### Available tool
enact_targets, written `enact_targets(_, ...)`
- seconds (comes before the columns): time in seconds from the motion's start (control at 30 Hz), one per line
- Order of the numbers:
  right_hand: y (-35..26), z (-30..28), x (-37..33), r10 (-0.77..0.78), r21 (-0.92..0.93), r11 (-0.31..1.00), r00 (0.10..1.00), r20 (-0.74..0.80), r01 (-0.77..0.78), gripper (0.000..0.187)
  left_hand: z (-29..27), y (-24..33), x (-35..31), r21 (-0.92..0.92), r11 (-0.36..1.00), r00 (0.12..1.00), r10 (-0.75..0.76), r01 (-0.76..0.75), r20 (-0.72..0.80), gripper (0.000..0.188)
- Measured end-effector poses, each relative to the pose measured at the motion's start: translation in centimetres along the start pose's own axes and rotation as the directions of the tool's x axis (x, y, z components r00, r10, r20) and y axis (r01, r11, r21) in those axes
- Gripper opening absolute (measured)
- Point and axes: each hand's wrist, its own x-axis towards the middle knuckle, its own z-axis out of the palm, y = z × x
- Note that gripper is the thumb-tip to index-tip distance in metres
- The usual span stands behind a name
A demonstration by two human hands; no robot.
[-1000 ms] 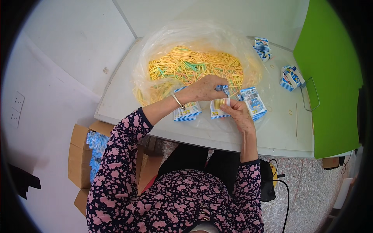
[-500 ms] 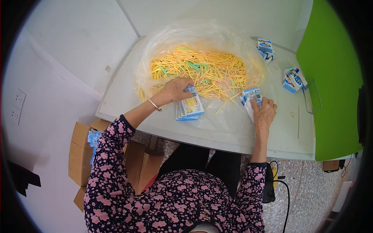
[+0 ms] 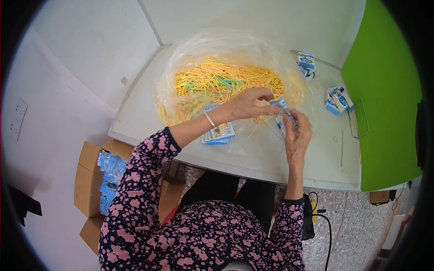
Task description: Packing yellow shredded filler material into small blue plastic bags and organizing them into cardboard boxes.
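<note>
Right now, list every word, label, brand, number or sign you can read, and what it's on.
No text can be read.
Packet between left hand and right hand: blurred.
Front pile: print too small.
Back packets: print too small.
Packets by green panel: print too small.
Boxed packets: unreadable.

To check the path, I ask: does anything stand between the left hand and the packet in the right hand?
Nothing visible does: the left hand is right at the blue packet that the right hand holds; whether they touch is unclear.
</note>
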Motion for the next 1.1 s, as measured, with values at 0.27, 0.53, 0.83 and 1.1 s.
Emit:
enact_targets(0.27,-1.3,0.5,0.0,0.225,0.471,0.788,0.897,0.380,-0.397,0.021,0.1,-0.3,-1.0,-0.101,0.985,0.988,-0.137,0.143,0.066,0.027)
enact_targets(0.53,0.4,2.6,-0.9,0.212,0.449,0.737,0.804,0.556,-0.505,0.015,0.6,-1.4,-2.6,0.151,0.988,0.999,-0.042,0.039,0.018,0.022)
enact_targets(0.83,0.4,3.2,-1.4,0.270,0.422,0.729,0.794,0.545,-0.538,0.021,1.7,-2.5,-3.3,0.204,0.979,0.995,0.020,0.001,-0.099,0.020)
enact_targets(1.1,0.1,3.3,-1.4,0.204,0.406,0.805,0.844,0.495,-0.433,0.025,1.4,-2.2,-3.2,0.309,0.951,0.997,0.024,0.000,-0.074,0.019)
